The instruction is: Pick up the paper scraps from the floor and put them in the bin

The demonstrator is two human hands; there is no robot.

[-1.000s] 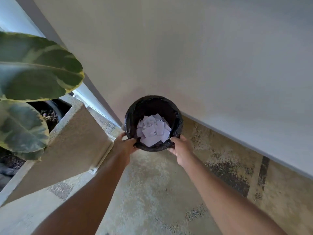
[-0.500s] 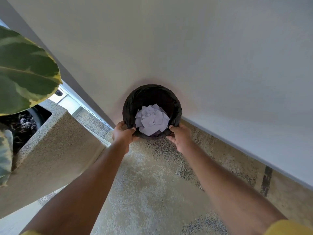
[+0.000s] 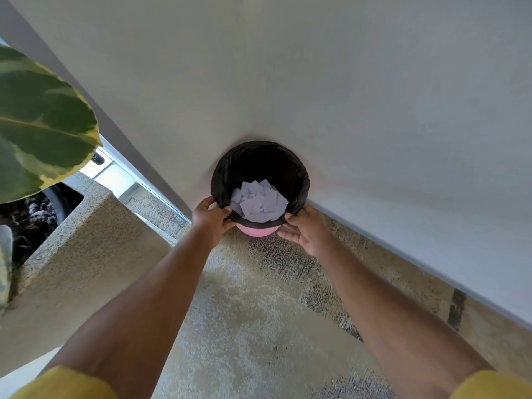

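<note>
1 round pink plastic bin [image 3: 258, 230], lined with a black plastic bag, is sitting close against the plain white wall [image 3: 345, 96], above the speckled stone floor [image 3: 259, 326]. Whether its base is resting on that floor I cannot tell.

The left hand [image 3: 211, 218] is gripping the bin's near-left rim, with its thumb hooking over the bag's edge and its fingers curling down the outside. The right hand [image 3: 305, 228] is holding the near-right rim, with its thumb pressing on the bag's edge and its fingers reaching under toward the pink side.

Inside the bin, white paper scraps [image 3: 257, 203] are lying in 1 heap, overlapping too much to count.

Left of the bin, 1 rough beige concrete planter [image 3: 86, 240] is closing off that side, leaving only a narrow strip of floor. Right of the bin and on its near side, the floor is lying open along the wall's foot. 1 large green-and-yellow leaf [image 3: 43, 125] is hanging well left of the bin, above the planter.
</note>
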